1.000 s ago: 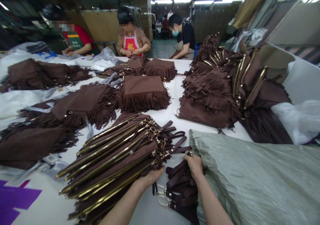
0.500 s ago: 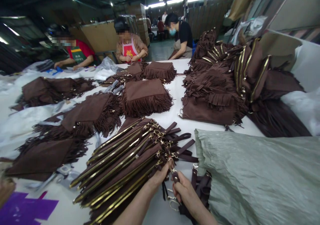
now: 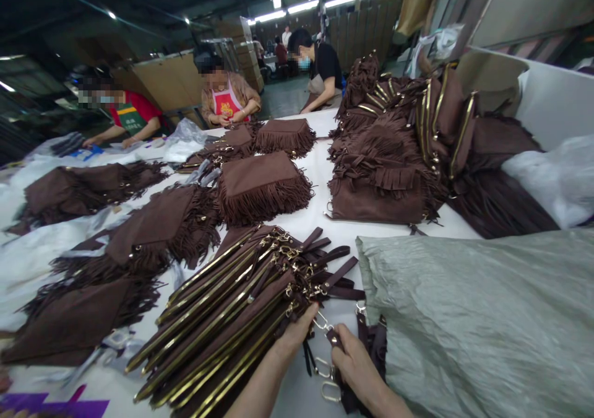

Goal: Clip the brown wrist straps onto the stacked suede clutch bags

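A fanned stack of brown clutch bags [image 3: 223, 319] with gold zippers lies on the white table [image 3: 320, 210] in front of me. My left hand [image 3: 294, 337] grips the end of the nearest bag in the stack. My right hand [image 3: 355, 362] is closed on a brown strap with a metal clasp [image 3: 322, 324], the clasp right at that bag's ring. A pile of loose brown straps [image 3: 371, 350] with silver clasps lies under and beside my right hand.
A grey-green woven sack [image 3: 473, 319] fills the right foreground. Piles of brown fringed bags [image 3: 262, 186] cover the table, with a tall heap [image 3: 408, 139] at the right. Three people work at the far side. White plastic sheets lie at the left.
My right hand moved from the strap pile at the sack's edge over to my left hand, bringing a strap clasp to the bag's end. The camera view shifted slightly left.
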Action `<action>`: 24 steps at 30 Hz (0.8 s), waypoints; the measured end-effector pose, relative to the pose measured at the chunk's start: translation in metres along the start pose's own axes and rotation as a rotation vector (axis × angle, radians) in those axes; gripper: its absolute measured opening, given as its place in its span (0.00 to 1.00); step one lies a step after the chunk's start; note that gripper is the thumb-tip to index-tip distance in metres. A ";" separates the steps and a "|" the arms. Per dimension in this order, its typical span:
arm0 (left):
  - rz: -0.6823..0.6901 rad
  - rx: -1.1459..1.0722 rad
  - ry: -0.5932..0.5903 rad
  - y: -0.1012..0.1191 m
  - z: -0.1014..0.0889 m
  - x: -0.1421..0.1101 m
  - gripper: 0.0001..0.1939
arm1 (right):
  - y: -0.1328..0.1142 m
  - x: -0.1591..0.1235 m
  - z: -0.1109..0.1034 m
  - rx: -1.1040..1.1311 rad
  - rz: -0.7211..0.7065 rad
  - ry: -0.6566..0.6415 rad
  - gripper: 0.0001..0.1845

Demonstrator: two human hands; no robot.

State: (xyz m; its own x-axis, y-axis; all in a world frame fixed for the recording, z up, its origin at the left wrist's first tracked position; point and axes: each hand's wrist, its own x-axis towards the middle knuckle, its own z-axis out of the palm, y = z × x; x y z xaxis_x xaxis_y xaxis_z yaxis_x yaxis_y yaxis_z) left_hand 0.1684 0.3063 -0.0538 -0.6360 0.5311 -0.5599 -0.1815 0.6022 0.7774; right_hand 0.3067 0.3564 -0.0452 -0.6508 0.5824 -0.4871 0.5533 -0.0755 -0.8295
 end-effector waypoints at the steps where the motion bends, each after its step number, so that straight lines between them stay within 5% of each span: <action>1: 0.001 -0.001 0.002 -0.001 0.000 0.000 0.27 | -0.003 0.001 0.000 -0.041 -0.021 0.020 0.11; 6: 0.028 -0.005 0.011 0.000 0.003 0.002 0.26 | -0.027 0.005 0.003 -0.290 -0.172 0.038 0.17; 10: 0.057 0.008 0.018 0.002 0.003 0.004 0.25 | -0.036 0.009 0.008 -0.499 -0.158 0.065 0.16; 24: 0.030 0.066 0.002 0.009 -0.001 0.003 0.21 | -0.032 0.021 0.001 -0.579 -0.071 0.086 0.13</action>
State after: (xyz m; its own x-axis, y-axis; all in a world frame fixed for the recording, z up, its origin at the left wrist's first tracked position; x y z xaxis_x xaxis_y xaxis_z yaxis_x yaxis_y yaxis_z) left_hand 0.1642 0.3124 -0.0484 -0.6420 0.5481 -0.5361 -0.1128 0.6241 0.7732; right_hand 0.2754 0.3701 -0.0292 -0.6658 0.6351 -0.3917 0.7193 0.4067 -0.5632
